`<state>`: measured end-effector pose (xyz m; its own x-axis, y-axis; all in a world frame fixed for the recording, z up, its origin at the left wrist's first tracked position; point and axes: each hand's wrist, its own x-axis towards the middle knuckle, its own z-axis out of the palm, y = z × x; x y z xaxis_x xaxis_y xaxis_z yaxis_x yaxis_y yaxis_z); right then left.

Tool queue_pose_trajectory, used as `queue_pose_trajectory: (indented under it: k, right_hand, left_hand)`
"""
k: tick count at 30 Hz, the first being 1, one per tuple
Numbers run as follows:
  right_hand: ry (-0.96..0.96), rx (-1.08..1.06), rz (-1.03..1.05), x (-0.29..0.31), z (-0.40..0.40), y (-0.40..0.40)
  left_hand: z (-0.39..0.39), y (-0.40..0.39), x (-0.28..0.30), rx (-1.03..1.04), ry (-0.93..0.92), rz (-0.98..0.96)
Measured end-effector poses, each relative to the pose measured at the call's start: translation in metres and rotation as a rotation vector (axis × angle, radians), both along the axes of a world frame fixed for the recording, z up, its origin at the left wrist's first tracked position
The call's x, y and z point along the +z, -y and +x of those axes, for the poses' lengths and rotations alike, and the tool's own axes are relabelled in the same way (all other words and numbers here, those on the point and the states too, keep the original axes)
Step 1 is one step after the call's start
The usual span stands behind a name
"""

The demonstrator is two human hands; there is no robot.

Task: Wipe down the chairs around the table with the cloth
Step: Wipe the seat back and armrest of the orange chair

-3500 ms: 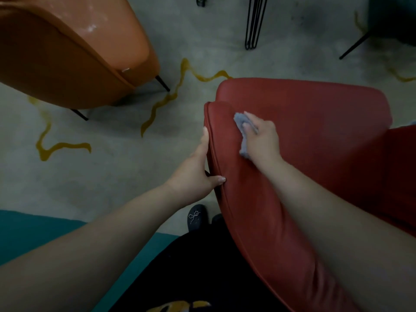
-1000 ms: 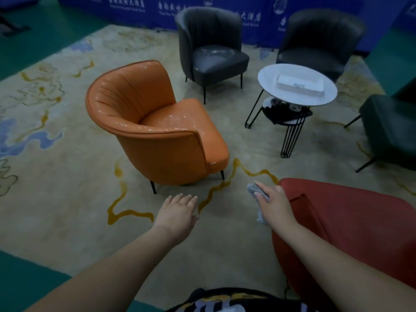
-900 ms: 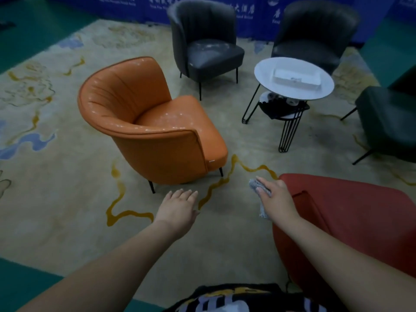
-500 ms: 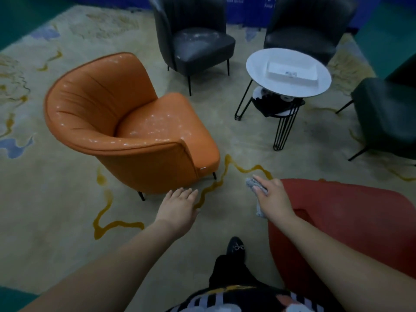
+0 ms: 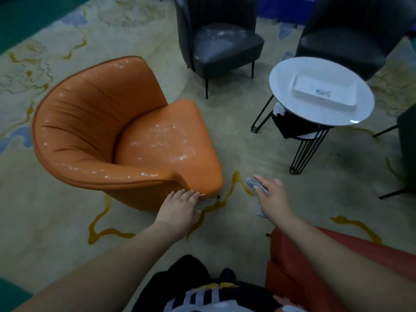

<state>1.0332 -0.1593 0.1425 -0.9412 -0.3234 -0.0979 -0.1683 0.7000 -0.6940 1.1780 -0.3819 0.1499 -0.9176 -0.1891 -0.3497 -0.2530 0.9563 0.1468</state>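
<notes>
- Orange leather chair [image 5: 126,140] at ten to eleven o'clock from both hands, seat speckled with pale spots, open front facing about four o'clock toward the round white tabletop [image 5: 320,91].
- Grey cloth [image 5: 255,184] bunched under the fingers of the right hand [image 5: 273,200], gripped against the palm, one end poking out past the fingertips, another hanging below the heel of the hand; held in the air over the carpet [image 5: 56,210], well clear of any chair.
- Left hand [image 5: 179,209] flat and relaxed, fingers straight and together, holding nothing, fingertips at or just short of the orange chair's near lower edge at twelve o'clock; contact not certain.
- Nearer to the orange chair: left hand; cloth hand off to its three o'clock side, so likely a sweep toward ten o'clock needed to land on the spotted seat.
- Long run of the curved backrest rim roughly nine to three o'clock, a natural wiping line.
- Red chair [image 5: 292,266] at five o'clock, under the right forearm.
- Two dark chairs [image 5: 222,41] beyond, at twelve to one o'clock.
</notes>
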Motion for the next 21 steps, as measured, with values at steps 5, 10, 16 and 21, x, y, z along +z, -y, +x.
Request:
queue_pose_trajectory:
  k: [5, 10, 16, 21]
  right_hand:
    - [0.035, 0.044, 0.003, -0.007, -0.064, 0.031]
    - [0.007, 0.043, 0.009, 0.004, -0.141, 0.067]
    - [-0.007, 0.054, 0.041, 0.026, -0.226, 0.098]
    - [0.037, 0.102, 0.029, 0.024, -0.299, 0.124]
  left_hand:
    - [-0.059, 0.026, -0.007, -0.027, -0.005, -0.004]
    - [-0.149, 0.066, -0.016, -0.092, 0.019, -0.041]
    - [-0.24, 0.097, -0.017, -0.104, 0.064, -0.01]
    - [-0.297, 0.118, -0.022, 0.007, 0.075, 0.009]
